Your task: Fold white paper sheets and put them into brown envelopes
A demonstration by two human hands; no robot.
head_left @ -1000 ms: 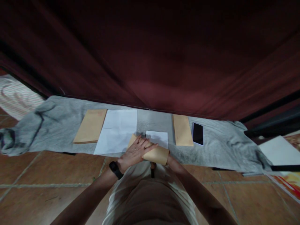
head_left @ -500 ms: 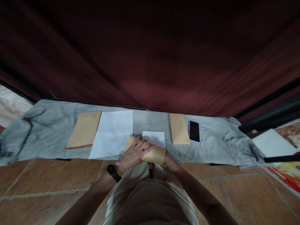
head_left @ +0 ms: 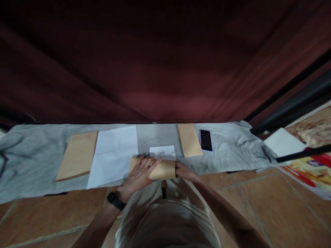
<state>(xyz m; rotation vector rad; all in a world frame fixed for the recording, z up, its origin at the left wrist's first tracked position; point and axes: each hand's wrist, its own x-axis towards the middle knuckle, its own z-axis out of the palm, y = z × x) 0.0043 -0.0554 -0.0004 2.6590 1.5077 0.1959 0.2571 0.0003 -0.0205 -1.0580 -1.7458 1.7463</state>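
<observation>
A brown paper envelope (head_left: 165,169) lies crosswise at the near edge of the cloth, its right end bulging a little. My left hand (head_left: 139,172), with a black watch on the wrist, rests on its left part, fingers stretched out flat. At the envelope's right end is my right hand (head_left: 184,171); its fingertips are hidden at or inside that end. Just beyond the envelope lies a small white sheet (head_left: 162,151), partly covered by it.
A grey cloth (head_left: 157,132) covers the long surface. On the left lie brown envelopes (head_left: 77,155) and large white paper (head_left: 115,151). To the right are another brown envelope (head_left: 190,139) and a phone (head_left: 206,140). A dark red curtain (head_left: 155,96) hangs behind.
My view has turned slightly, so things on the cloth appear shifted left. The envelope now lies straighter across, its right end turned away from me. My left hand stays flat on it.
</observation>
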